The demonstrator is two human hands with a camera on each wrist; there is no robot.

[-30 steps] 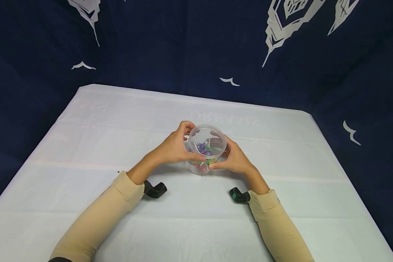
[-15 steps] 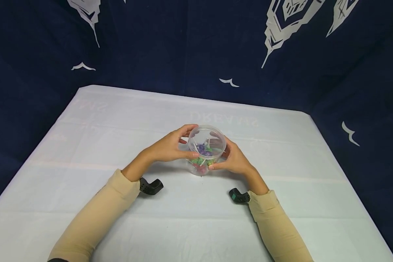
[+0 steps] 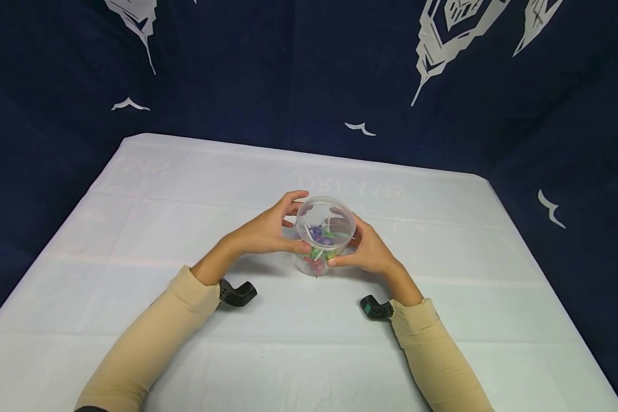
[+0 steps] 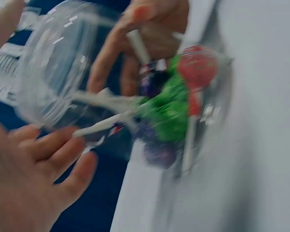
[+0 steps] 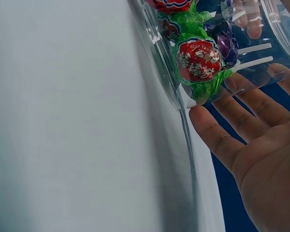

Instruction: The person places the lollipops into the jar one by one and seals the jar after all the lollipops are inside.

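A clear plastic jar [image 3: 316,268] stands upright on the white table, its round mouth uncovered. Inside are several wrapped lollipops [image 4: 171,108] in green, purple and red, white sticks showing. From the right, my right hand [image 3: 373,250] holds the jar, thumb across the front and fingers behind the wall; its fingers also show in the right wrist view. On the other side my left hand [image 3: 262,232] spreads loosely about the upper part, thumb tip overlapping the front left edge and fingers near the rim. The left wrist view is blurred.
A white cloth [image 3: 288,366] with faint creases covers the table [image 3: 494,246]. Behind it hangs a dark blue curtain [image 3: 247,74] with white feather and bird prints. Black wrist devices [image 3: 239,293] sit at both cuffs, just above the cloth.
My left hand has drawn back a little to the left, its thumb reaching less far across the jar's front. The right hand and the jar stay in place.
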